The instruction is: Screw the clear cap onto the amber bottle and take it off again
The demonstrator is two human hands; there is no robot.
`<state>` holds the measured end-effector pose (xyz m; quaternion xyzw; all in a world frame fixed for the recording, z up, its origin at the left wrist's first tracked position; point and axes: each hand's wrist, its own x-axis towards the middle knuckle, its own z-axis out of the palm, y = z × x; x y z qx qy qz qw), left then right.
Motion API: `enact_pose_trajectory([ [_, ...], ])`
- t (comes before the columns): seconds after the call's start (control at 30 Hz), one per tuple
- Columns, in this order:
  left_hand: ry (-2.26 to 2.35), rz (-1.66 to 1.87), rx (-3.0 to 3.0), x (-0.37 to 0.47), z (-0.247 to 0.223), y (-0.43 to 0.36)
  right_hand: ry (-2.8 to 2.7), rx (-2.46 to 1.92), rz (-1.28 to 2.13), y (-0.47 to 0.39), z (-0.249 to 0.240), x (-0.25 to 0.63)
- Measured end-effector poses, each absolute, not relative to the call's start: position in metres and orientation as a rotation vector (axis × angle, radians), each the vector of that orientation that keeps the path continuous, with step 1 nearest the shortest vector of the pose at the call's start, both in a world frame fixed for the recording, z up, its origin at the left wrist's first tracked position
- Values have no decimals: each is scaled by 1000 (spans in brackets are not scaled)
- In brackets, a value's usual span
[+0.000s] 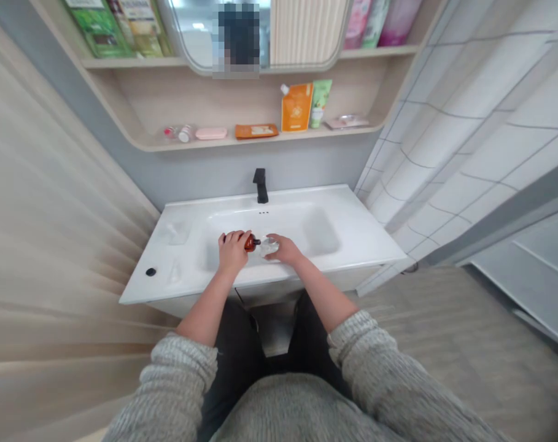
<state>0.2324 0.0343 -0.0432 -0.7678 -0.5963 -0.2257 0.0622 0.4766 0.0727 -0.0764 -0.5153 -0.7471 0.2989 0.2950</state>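
Note:
My left hand (233, 250) is wrapped round a brown bottle (250, 243), tipped on its side with its dark neck to the right. The bottle's neck comes up to the mouth of a small clear container (269, 247), which my right hand (285, 248) grips from the right. Whether neck and container touch, I cannot tell. Both are held over the front part of the white sink basin (320, 227). What is inside the clear container cannot be made out.
A black faucet (261, 185) stands behind the basin. On the counter's left lie a black cap (150, 272) and a clear tray (174, 232). The shelf above bears an orange pouch (297, 108), a green tube (320, 103) and a pink soap box (211, 133). Curtains hang on both sides.

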Motion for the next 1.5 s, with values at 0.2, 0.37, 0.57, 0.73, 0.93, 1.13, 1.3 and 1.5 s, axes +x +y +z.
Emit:
enact_pose_trajectory([
  [0.2, -1797, -681, -2325, 233, -40, 33, -1987, -1381, 785, 73, -76, 476],
  [0.37, -1830, -664, -2321, 234, -40, 33, -1992, -1377, 790, 72, -75, 477],
  [0.57, -1833, -642, -2333, 234, -39, 32, -1991, -1403, 793, 71, -72, 476],
  [0.73, -1844, -635, -2333, 235, -37, 31, -1991, -1387, 798, 70, -71, 476],
  [0.93, -1830, -640, -2328, 234, -39, 32, -2003, -1386, 792, 71, -72, 476],
  [1.13, -1806, -660, -2332, 234, -39, 32, -1996, -1384, 800, 71, -72, 476],
  [1.3, -1819, -667, -2335, 234, -40, 32, -1999, -1379, 804, 70, -72, 477],
  [1.5, -1836, -657, -2342, 233, -40, 33, -2001, -1390, 809, 71, -71, 477],
])
